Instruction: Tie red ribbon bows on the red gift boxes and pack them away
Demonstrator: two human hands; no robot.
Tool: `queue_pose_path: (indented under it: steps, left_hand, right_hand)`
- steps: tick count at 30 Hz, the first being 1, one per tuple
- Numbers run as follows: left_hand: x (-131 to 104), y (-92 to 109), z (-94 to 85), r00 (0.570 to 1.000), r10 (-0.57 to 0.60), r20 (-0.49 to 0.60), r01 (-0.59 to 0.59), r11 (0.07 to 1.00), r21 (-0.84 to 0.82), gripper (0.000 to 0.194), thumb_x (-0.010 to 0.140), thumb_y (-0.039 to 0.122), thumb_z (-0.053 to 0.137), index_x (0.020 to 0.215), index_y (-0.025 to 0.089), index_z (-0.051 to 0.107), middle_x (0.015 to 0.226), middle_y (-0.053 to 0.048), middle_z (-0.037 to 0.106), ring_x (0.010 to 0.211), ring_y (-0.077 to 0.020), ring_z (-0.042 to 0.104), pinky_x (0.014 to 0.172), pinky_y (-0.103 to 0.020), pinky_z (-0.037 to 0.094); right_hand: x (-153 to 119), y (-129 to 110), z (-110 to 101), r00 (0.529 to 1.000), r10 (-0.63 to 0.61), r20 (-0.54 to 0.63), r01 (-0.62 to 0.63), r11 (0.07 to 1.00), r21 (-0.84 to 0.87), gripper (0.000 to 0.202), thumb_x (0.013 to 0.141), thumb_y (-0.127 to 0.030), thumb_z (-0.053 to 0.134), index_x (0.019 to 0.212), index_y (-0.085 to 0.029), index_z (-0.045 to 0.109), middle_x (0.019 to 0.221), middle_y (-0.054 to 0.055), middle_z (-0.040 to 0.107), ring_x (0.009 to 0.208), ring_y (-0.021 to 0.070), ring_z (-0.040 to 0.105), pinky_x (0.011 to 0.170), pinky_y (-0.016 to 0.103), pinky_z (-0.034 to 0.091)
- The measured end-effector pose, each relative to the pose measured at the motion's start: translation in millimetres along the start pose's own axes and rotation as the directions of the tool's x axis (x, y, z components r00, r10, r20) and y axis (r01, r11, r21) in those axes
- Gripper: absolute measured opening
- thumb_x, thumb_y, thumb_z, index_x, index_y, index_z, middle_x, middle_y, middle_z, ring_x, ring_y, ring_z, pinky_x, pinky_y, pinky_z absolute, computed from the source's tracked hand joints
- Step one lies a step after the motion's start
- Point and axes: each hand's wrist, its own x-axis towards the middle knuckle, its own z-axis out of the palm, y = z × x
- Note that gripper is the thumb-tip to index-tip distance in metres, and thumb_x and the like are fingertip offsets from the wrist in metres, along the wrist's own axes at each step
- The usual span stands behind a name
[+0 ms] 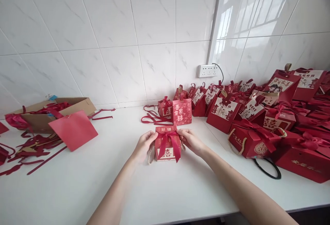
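A small red gift box (168,154) with white and gold markings stands on the white table in front of me. A dark red ribbon (167,142) is knotted at the top of its front, and its two tails hang down. My left hand (145,145) pinches the ribbon at the box's left side, fingers closed. On the other side, my right hand (192,140) has its fingertips closed on the ribbon's right part. A twisted cord handle (150,157) hangs below my left hand. The fingertips partly hide what they grip.
Behind the box stand a red favour bag (182,112) and a smaller ribboned box (165,108). Many finished red boxes (254,139) crowd the right, beside a black ring (268,170). At left lie a cardboard tray (89,106) of ribbons, a red card (73,130) and loose ribbons (38,149).
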Motion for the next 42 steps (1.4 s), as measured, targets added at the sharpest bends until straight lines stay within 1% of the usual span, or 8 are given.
queue_pose_path:
  steps: [13, 20, 25, 28, 31, 36, 39, 42]
  left_hand:
    - [1, -4, 1.1, 0.997, 0.022, 0.074, -0.02, 0.999, -0.03, 0.036, 0.063, 0.047, 0.072, 0.066, 0.017, 0.051, 0.063, 0.002, 0.057, 0.055, -0.0089, 0.051, 0.052, -0.019, 0.04]
    - [-3, -3, 12.7, 0.998, 0.027, -0.058, -0.028, 0.999, -0.02, 0.04, 0.064, 0.046, 0.07, 0.063, 0.016, 0.044, 0.06, 0.003, 0.053, 0.054, -0.008, 0.049, 0.052, -0.018, 0.039]
    - [-1, -9, 18.2, 0.986, 0.12, -0.114, -0.121, 0.993, -0.005, 0.046, 0.062, 0.045, 0.074, 0.087, 0.019, 0.046, 0.074, 0.002, 0.056, 0.069, -0.0134, 0.058, 0.062, -0.024, 0.047]
    - [-1, -10, 16.0, 0.99, 0.094, -0.105, -0.092, 0.995, 0.03, 0.056, 0.059, 0.038, 0.078, 0.1, 0.021, 0.044, 0.091, -0.002, 0.058, 0.084, -0.0181, 0.06, 0.07, -0.029, 0.05]
    - [-2, -7, 12.8, 0.996, 0.078, -0.048, -0.073, 0.991, 0.109, 0.063, 0.059, 0.035, 0.077, 0.111, 0.023, 0.044, 0.117, -0.008, 0.052, 0.106, -0.0244, 0.054, 0.081, -0.033, 0.049]
    - [0, -7, 9.0, 0.965, 0.059, 0.255, -0.069, 0.997, 0.031, 0.06, 0.07, 0.035, 0.069, 0.122, 0.027, 0.04, 0.123, -0.007, 0.052, 0.111, -0.0271, 0.052, 0.091, -0.041, 0.044]
    - [3, -12, 7.3, 0.96, 0.055, 0.274, -0.061, 0.998, 0.012, 0.061, 0.073, 0.034, 0.068, 0.125, 0.028, 0.036, 0.127, -0.007, 0.05, 0.114, -0.0268, 0.051, 0.094, -0.041, 0.043]
    - [4, -16, 7.1, 0.966, 0.07, 0.248, -0.079, 0.997, 0.024, 0.062, 0.073, 0.034, 0.068, 0.125, 0.026, 0.035, 0.129, -0.009, 0.048, 0.116, -0.028, 0.05, 0.093, -0.043, 0.043]
  right_hand:
    - [2, 4, -11, 0.999, 0.025, 0.046, -0.027, 0.998, 0.051, 0.043, 0.073, -0.047, 0.061, 0.051, -0.021, 0.034, 0.043, -0.007, 0.036, 0.034, 0.0057, 0.032, 0.035, 0.022, 0.027]
    - [0, -3, -10, 1.0, -0.011, -0.01, 0.01, 0.995, -0.098, 0.039, 0.077, -0.05, 0.058, 0.057, -0.018, 0.047, 0.05, -0.003, 0.052, 0.041, 0.0081, 0.044, 0.043, 0.023, 0.034]
    - [-1, -5, -9, 0.998, 0.018, 0.063, -0.012, 0.995, -0.101, 0.041, 0.079, -0.052, 0.055, 0.058, -0.017, 0.049, 0.05, -0.002, 0.053, 0.037, 0.0089, 0.045, 0.041, 0.024, 0.034]
    - [-1, -5, -8, 0.998, 0.026, 0.06, -0.021, 0.996, -0.084, 0.042, 0.08, -0.052, 0.054, 0.058, -0.017, 0.048, 0.048, -0.003, 0.05, 0.037, 0.0089, 0.044, 0.039, 0.024, 0.032]
    - [0, -4, -6, 0.999, 0.038, -0.003, -0.039, 0.999, -0.025, 0.044, 0.078, -0.051, 0.057, 0.053, -0.018, 0.044, 0.047, -0.004, 0.044, 0.038, 0.0068, 0.039, 0.04, 0.023, 0.031]
    - [3, -2, -4, 0.982, 0.092, -0.163, -0.087, 0.996, 0.038, 0.045, 0.067, -0.051, 0.067, 0.052, -0.018, 0.041, 0.048, -0.007, 0.036, 0.041, 0.0048, 0.032, 0.042, 0.022, 0.026]
    - [0, -4, -3, 0.984, 0.068, -0.167, -0.069, 0.998, -0.002, 0.048, 0.07, -0.056, 0.062, 0.051, -0.019, 0.039, 0.048, -0.006, 0.036, 0.041, 0.0059, 0.033, 0.042, 0.023, 0.027]
    - [-7, -11, -3, 0.998, 0.02, -0.061, -0.028, 0.992, -0.123, 0.044, 0.074, -0.057, 0.057, 0.057, -0.019, 0.044, 0.051, -0.003, 0.044, 0.046, 0.009, 0.042, 0.047, 0.025, 0.034]
